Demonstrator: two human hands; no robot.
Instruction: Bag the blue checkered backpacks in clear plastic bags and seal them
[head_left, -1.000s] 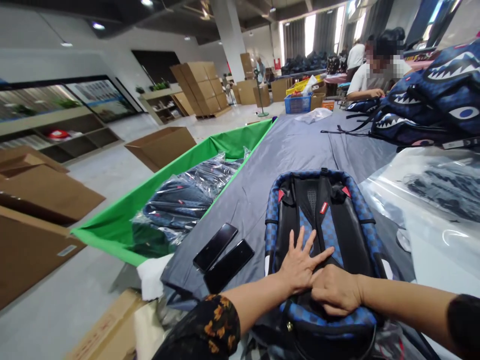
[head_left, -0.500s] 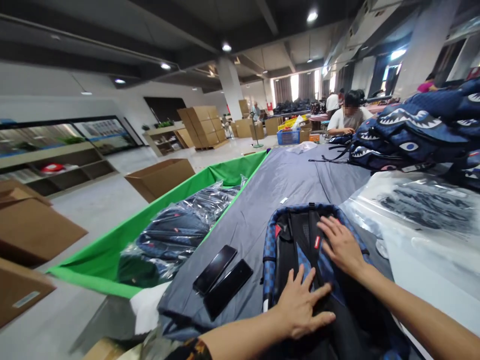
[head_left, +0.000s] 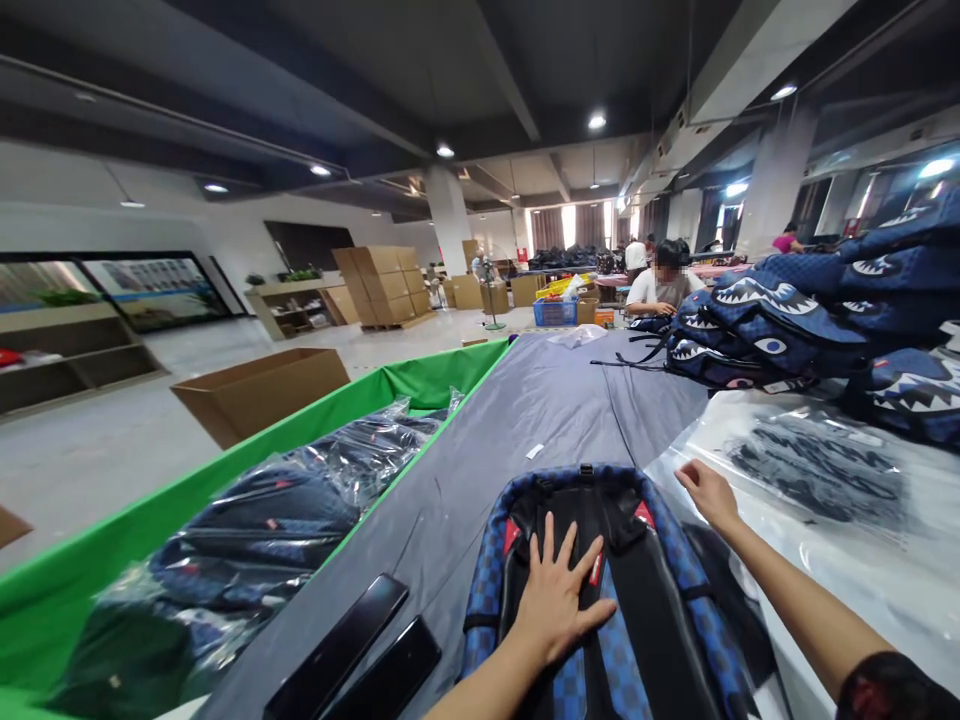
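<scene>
The blue-checked, black-strapped fabric backpack (head_left: 660, 610) lies on the grey cloth-covered counter (head_left: 487, 480) beneath the left hand (head_left: 556, 595), flat with fingers splayed. The right hand (head_left: 707, 493), fingers curled, is near the backpack's upper right edge; I cannot tell whether it grasps anything.

Beyond the blue-and-black checked backpack (head_left: 622, 640), the grey cloth tabletop (head_left: 577, 400) gives open passage forward, a small white slip (head_left: 534, 452) lying there; leftward, two glossy black phones (head_left: 341, 645) block low sweeps, while rightward heaped navy shark-faced backpacks (head_left: 802, 310) and loose clear plastic sheeting (head_left: 862, 560) crowd the way
</scene>
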